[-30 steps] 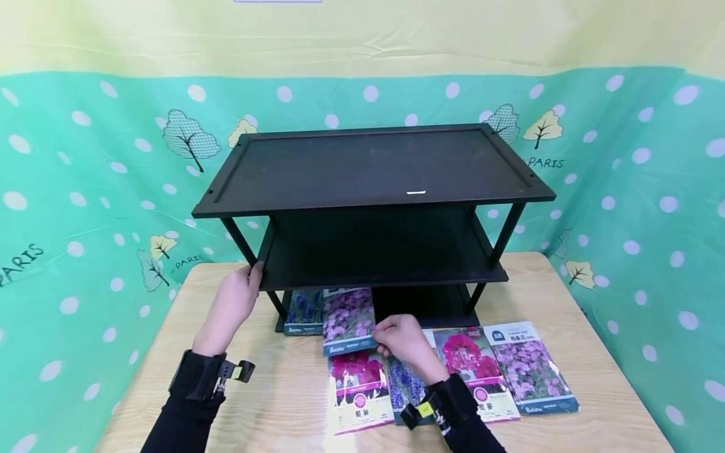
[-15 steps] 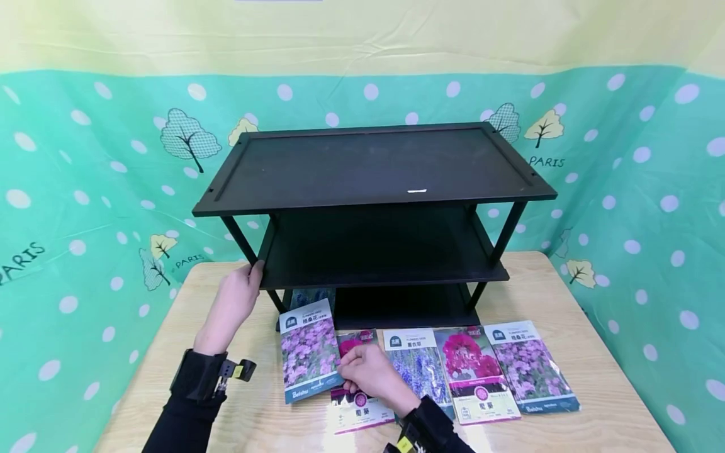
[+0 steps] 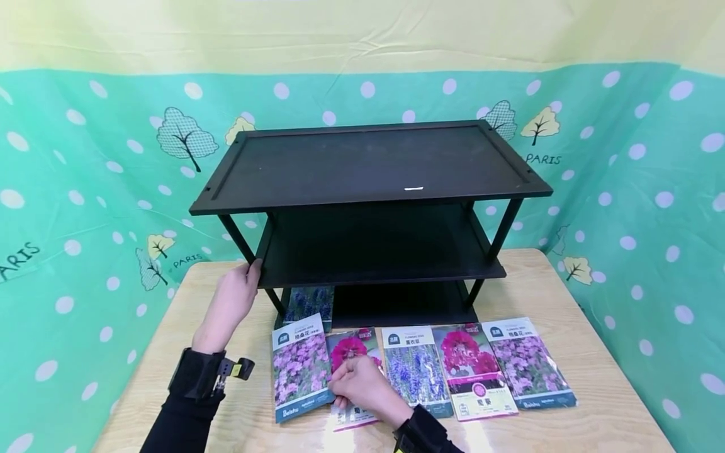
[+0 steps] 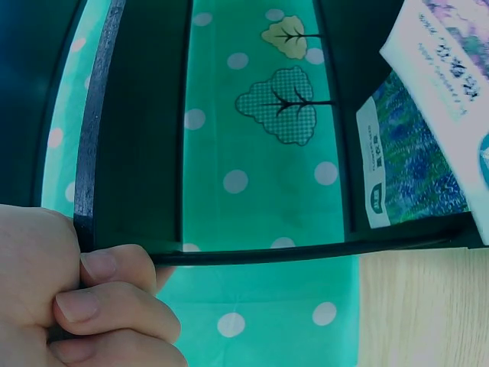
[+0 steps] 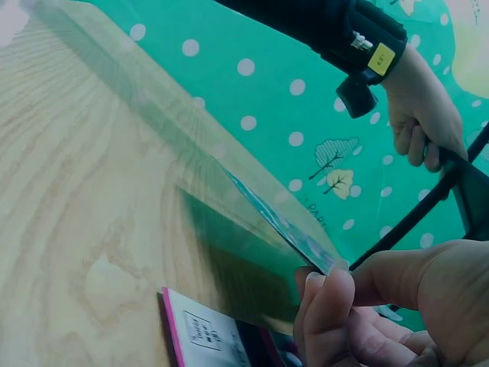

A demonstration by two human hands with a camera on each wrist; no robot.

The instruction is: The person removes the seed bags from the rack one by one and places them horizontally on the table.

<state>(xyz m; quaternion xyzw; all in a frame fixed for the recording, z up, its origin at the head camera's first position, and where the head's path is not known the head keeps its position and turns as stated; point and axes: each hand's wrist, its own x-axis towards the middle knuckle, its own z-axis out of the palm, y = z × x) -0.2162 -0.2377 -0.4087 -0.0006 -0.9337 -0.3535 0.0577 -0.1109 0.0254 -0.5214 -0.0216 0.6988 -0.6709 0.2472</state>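
My right hand (image 3: 362, 385) pinches the lower right edge of a purple-flower seed packet (image 3: 301, 368). In the right wrist view that packet (image 5: 279, 222) appears nearly edge-on, raised above the table. My left hand (image 3: 231, 301) grips the left front corner of the black rack's middle shelf (image 3: 379, 277); its fingers (image 4: 114, 306) curl round the edge in the left wrist view. On the bottom shelf, at its left end, lies a blue-flower seed packet (image 3: 308, 304), partly covered by the held one. A pink-flower packet (image 3: 347, 346) lies beneath my right hand, partly hidden.
To the right on the wooden table (image 3: 589, 377) lie a lavender packet (image 3: 418, 371), a pink-flower packet (image 3: 472, 371) and a purple-flower packet (image 3: 529, 365) in a row. The rack's top shelf (image 3: 368, 167) overhangs the lower ones. Green dotted cloth (image 3: 85, 189) surrounds the table.
My right hand has drawn the purple-flower packet out from the bottom shelf, toward the front left, uncovering the pink-flower and lavender packets. The left hand keeps its hold on the rack.
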